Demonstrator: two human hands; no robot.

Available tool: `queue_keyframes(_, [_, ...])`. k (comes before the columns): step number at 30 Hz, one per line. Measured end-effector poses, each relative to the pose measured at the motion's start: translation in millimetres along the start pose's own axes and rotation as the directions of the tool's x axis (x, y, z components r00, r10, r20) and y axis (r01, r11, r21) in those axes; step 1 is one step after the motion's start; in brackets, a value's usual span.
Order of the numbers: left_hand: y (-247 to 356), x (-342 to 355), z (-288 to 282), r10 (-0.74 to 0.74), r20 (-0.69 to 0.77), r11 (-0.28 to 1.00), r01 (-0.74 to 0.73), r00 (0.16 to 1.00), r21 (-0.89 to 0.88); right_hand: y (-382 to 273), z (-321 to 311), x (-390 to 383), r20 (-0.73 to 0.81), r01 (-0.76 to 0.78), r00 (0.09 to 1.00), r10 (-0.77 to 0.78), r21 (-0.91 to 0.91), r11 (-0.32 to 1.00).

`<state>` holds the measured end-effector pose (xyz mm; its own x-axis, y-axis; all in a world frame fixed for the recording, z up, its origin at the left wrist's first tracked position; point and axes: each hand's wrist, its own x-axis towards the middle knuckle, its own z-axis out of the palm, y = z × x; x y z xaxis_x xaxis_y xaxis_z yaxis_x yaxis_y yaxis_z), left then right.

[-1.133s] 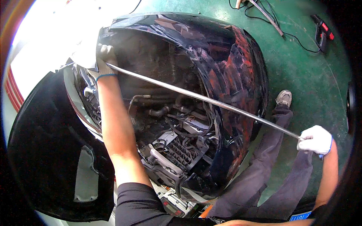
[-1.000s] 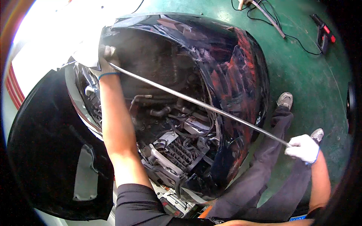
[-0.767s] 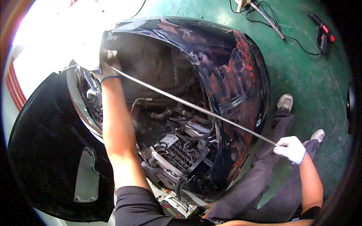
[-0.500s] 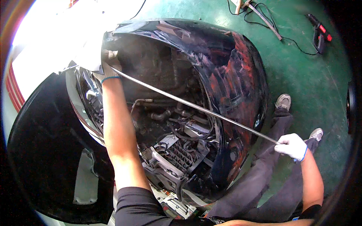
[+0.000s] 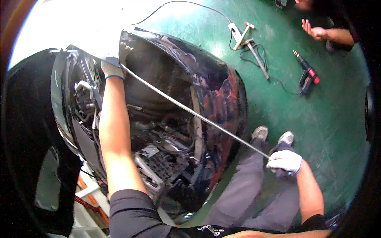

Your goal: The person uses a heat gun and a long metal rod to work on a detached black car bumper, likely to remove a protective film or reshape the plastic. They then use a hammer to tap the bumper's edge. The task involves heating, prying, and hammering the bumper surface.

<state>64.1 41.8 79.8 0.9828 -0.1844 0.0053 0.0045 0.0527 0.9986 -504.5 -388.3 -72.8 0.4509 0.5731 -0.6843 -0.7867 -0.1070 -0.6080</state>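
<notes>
My right hand point(image 5: 285, 162), in a white knit glove, is closed around the near end of a long metal rod point(image 5: 190, 112). The rod slants up and left across the open front of a dark car body point(image 5: 222, 93) with scuffed, reddish patches. Its far end passes beside my gloved left hand point(image 5: 112, 70) and out of sight at a bright white panel point(image 5: 93, 39). That panel's edge covers part of my left hand. Some fingertips show past it, but their grip is hidden. Below the rod, hoses and a ribbed tray point(image 5: 166, 166) lie in the opening.
A black heat gun point(image 5: 307, 75) lies on the green floor point(image 5: 285, 107), with a hammer-like tool point(image 5: 256, 57), a white power strip point(image 5: 237, 33) and loose cables nearby. Another person's bare hand point(image 5: 316, 32) shows at upper right. A large black panel point(image 5: 29, 139) stands at left.
The view has shifted, so the car sits further left and more floor shows. My feet are closer together. Another person has come into view. My right hand still grips the rod.
</notes>
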Motion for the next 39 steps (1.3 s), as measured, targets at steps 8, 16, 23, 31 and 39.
queue_keyframes(8, [-11.9, -4.6, 10.8, 0.294, -0.066, 0.768, -0.194, 0.954, 0.61, -17.5, -24.0, -13.4, 0.211, 0.076, 0.976, -0.049, -0.122, 0.99])
queue_keyframes(16, [-2.9, 10.3, 1.0, 0.379, -0.193, 0.879, -0.287, 0.905, 0.382, 3.3, -40.0, -4.9, 0.22, 0.043, 0.975, -0.013, -0.132, 0.99])
queue_keyframes(23, [-4.2, 20.1, -0.3, 0.352, -0.203, 0.921, -0.299, 0.914, 0.252, 33.7, -44.8, 23.8, 0.153, 0.185, 0.973, -0.171, -0.085, 0.979])
queue_keyframes(31, [-18.2, 28.1, -9.8, 0.281, -0.237, 0.958, -0.259, 0.93, 0.12, 37.4, -27.0, 24.6, 0.096, 0.187, 0.973, -0.21, 0.208, 0.96])
queue_keyframes(39, [-27.2, 41.9, -52.5, 0.447, -0.146, 0.834, -0.352, 0.883, 0.426, 15.0, -60.4, 27.8, 0.141, 0.211, 0.962, -0.233, 0.157, 0.965])
